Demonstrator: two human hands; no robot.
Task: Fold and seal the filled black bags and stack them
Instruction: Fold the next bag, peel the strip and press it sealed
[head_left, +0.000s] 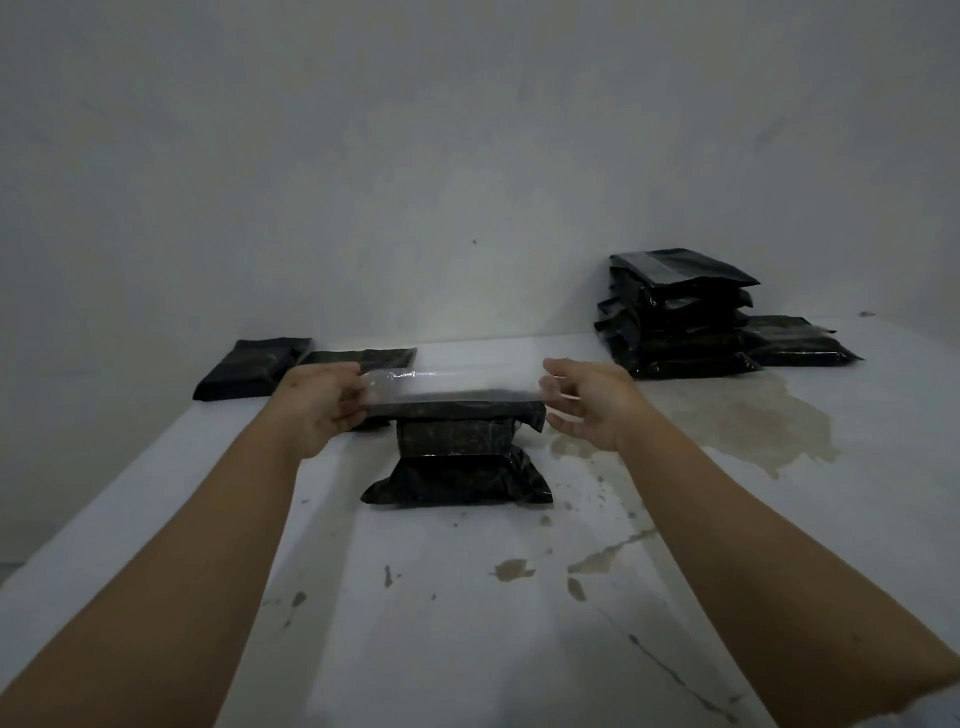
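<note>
A filled black bag (457, 467) lies in the middle of the white table (467, 597), its open top flap (452, 387) raised toward the wall and showing a shiny strip. My left hand (324, 400) pinches the flap's left end between thumb and fingers. My right hand (587, 402) is at the flap's right end with fingers spread; whether it touches the flap is unclear. A tall stack of black bags (675, 317) stands at the back right against the wall.
Two more black bags lie at the back left, one (249, 366) by the table's left edge and another (363, 357) partly behind my left hand. One flat bag (800, 343) lies right of the stack. Brown stains (748, 421) mark the table.
</note>
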